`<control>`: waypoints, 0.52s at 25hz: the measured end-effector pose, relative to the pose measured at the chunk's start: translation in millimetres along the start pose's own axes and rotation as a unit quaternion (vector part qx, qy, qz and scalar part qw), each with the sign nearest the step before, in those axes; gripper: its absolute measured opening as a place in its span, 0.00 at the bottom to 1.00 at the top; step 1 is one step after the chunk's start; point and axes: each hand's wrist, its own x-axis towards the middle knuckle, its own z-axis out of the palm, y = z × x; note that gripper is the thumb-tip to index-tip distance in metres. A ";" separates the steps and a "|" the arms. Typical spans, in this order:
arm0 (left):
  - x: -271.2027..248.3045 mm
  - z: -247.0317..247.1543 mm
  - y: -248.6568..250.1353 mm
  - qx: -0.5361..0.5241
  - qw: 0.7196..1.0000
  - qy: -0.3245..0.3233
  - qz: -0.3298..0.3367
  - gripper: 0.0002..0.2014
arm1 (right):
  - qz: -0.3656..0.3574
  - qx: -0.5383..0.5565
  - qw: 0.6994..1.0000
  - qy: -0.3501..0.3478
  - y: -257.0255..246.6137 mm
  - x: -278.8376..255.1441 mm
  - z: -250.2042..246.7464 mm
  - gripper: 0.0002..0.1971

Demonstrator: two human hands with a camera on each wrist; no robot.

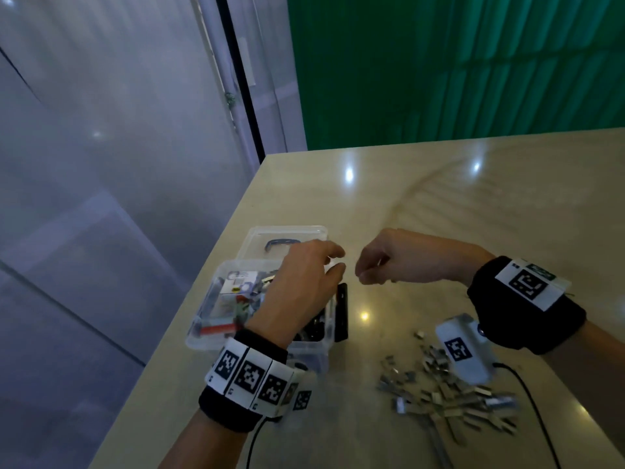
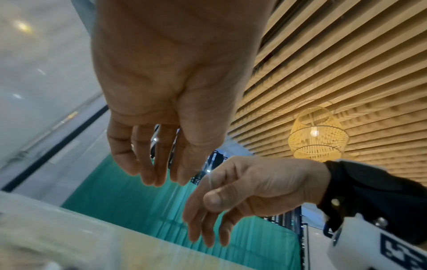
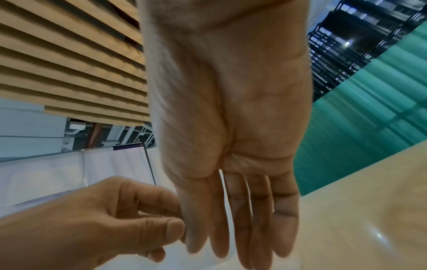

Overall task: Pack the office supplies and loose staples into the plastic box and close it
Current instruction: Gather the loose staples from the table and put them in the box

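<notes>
From the head camera, a clear plastic box (image 1: 216, 319) sits open at the left corner of the beige desk (image 1: 439, 211), its lid (image 1: 287, 238) folded back behind it with a dark curved item lying on it. Inside the box lie mixed office supplies, among them a white packet and a red strip. The left hand (image 1: 301, 286) hovers above the box's right side, fingers loosely bent and nothing visible in its grip. The right hand (image 1: 392, 262) hangs just beside it, over the desk, fingers relaxed and pointing down; they hold nothing visible. A black bar-shaped item (image 1: 341, 313) stands against the box's right wall. The loose staples (image 1: 446, 397) lie heaped on the desk well to the right of the box, under the right wrist.

From the left wrist, the left hand (image 2: 166, 91) shows an empty palm with fingers hanging slack. The right hand (image 2: 249, 190) below it has drooping fingers, thumb resting across the forefinger.

From the right wrist, the right hand (image 3: 231, 146) has straight fingers and a bare palm. The left hand (image 3: 104, 224) curls loosely beside its thumb, and whether they touch is unclear.
</notes>
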 end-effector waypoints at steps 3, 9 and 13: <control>-4.2 43.0 45.6 -0.010 0.999 -0.046 0.024 0.14 | 0.076 -0.043 0.993 -0.083 41.0 -42.1 4.3 0.12; -20.9 126.3 71.9 0.023 0.988 -0.152 -0.018 0.16 | 0.154 -0.064 0.981 -0.094 121.1 -86.6 25.6 0.14; -20.4 164.6 66.2 0.049 0.979 -0.190 -0.054 0.18 | 0.171 -0.071 0.980 -0.071 154.5 -100.1 46.4 0.18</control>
